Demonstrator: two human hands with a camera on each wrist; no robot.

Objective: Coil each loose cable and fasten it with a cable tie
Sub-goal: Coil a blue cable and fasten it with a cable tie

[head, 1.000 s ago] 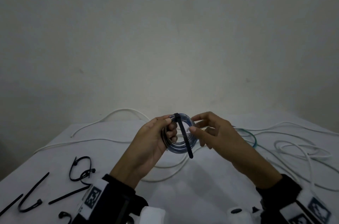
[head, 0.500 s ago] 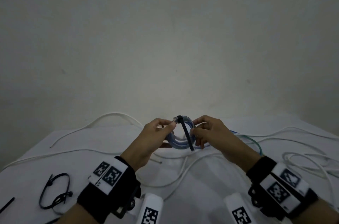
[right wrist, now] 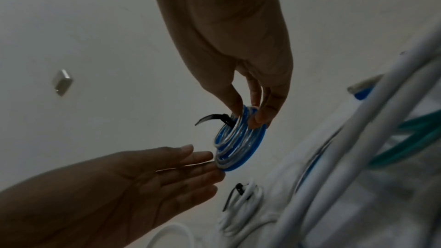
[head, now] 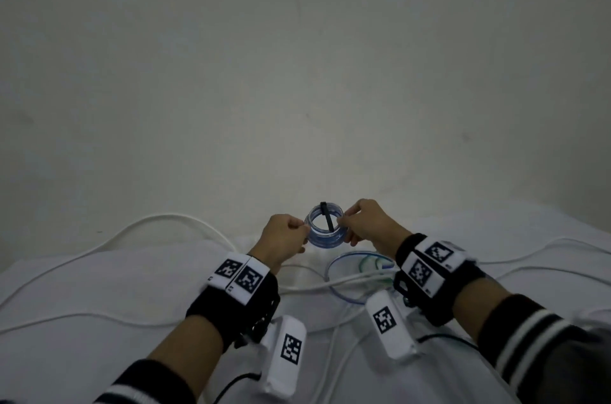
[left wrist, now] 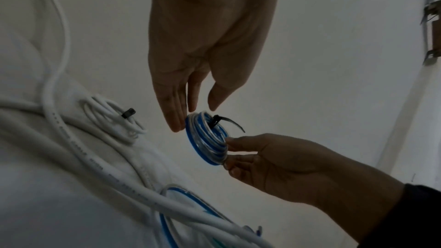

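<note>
Fingertips [head: 305, 231] hide blue coil's [head: 325, 235] side edges.

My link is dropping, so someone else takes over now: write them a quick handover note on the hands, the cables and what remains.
Left hand and right hand each pinch one side of the blue coil, held above the table.
Black cable tie is looped round it, tail sticking out; tightness unclear.
Done: one white coil lies tied on the table.
Left: set the blue coil down, then coil and tie the loose white cable and the blue-green cable.
</note>
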